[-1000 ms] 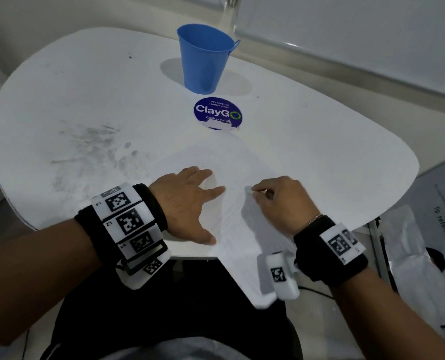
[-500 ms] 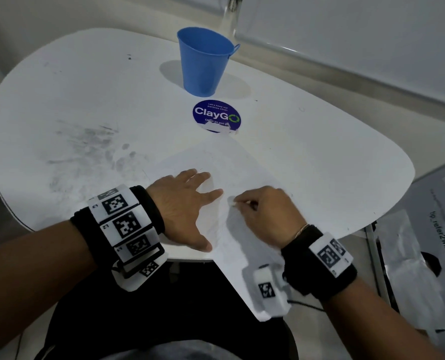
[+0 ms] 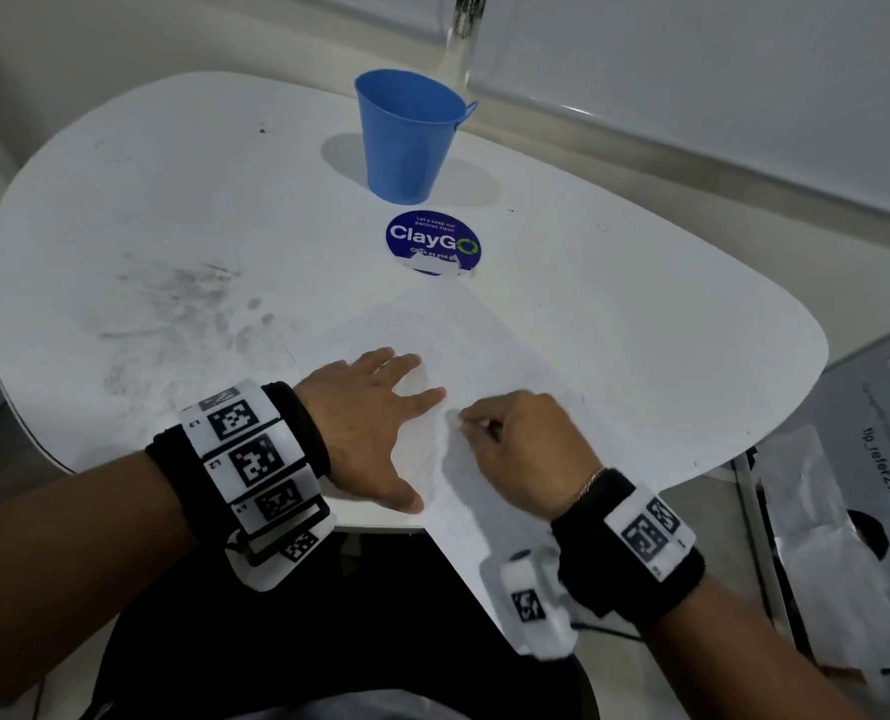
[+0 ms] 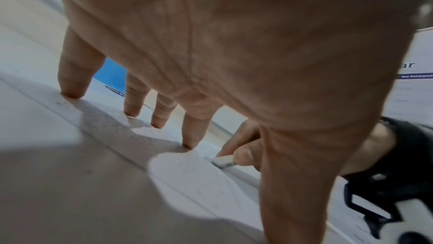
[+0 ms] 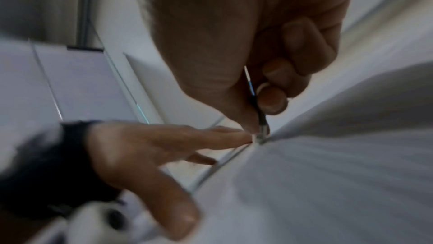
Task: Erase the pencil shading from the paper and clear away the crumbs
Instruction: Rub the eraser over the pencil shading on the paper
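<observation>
A white sheet of paper point(image 3: 463, 335) lies on the white table point(image 3: 640, 330), its near corner hanging over the front edge. My left hand point(image 3: 375, 423) lies flat on the paper's left part with fingers spread and straight point(image 4: 192, 135). My right hand point(image 3: 515, 444) pinches a small white eraser point(image 4: 223, 161) between thumb and fingers, its tip pressed on the paper just right of my left index finger. In the right wrist view the eraser point(image 5: 260, 135) meets the paper beside that fingertip. Fine dark crumbs point(image 4: 131, 129) speckle the sheet near my left fingers.
A blue bucket point(image 3: 406, 137) stands at the back of the table, with a round blue ClayGo sticker point(image 3: 432, 241) in front of it. Grey smudges point(image 3: 172, 314) mark the table to the left. Printed sheets and plastic point(image 3: 848, 511) lie on the floor at right.
My right hand has slid left across the paper with the eraser, ending close to my left index finger. My left hand has stayed pressed on the sheet.
</observation>
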A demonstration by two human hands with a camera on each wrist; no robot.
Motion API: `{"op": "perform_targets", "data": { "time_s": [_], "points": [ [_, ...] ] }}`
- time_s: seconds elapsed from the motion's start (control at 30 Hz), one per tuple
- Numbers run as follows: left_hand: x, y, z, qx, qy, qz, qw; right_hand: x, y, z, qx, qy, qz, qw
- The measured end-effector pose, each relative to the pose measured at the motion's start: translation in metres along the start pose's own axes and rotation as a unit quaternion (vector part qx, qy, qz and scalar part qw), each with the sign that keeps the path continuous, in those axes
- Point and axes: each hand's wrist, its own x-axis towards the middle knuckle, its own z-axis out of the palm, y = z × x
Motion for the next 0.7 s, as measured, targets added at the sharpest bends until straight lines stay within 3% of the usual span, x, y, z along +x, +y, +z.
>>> {"op": "perform_targets", "data": {
  "time_s": [0.07, 0.17, 0.23, 0.33, 0.4, 0.53, 0.7],
  "points": [
    [-0.001, 0.0, -0.002, 0.002, -0.002, 0.0, 1.0, -0.001, -0.001, -0.001, 0.011, -0.022, -0.012, 1.0],
    [-0.002, 0.0, -0.003, 0.0, -0.002, 0.001, 1.0, 0.012, 0.014, -0.01, 0.024, 0.039, 0.043, 0.998],
    [-0.001, -0.001, -0.001, -0.002, 0.001, 0.002, 1.0, 0.01, 0.014, -0.008, 0.01, 0.053, 0.041, 0.998],
    [0.002, -0.001, 0.002, -0.004, 0.002, 0.002, 1.0, -0.006, -0.004, 0.005, 0.013, -0.019, -0.033, 0.999],
    [0.002, -0.001, 0.002, -0.003, -0.002, 0.001, 1.0, -0.007, -0.006, 0.004, 0.019, -0.041, -0.038, 0.998],
    [0.001, -0.002, 0.001, -0.004, 0.001, 0.001, 1.0, 0.004, 0.008, -0.008, 0.014, 0.036, 0.025, 0.999],
    [0.002, -0.001, 0.001, -0.005, -0.003, 0.002, 1.0, -0.012, -0.011, 0.007, 0.03, -0.07, -0.065, 0.995]
  ]
}}
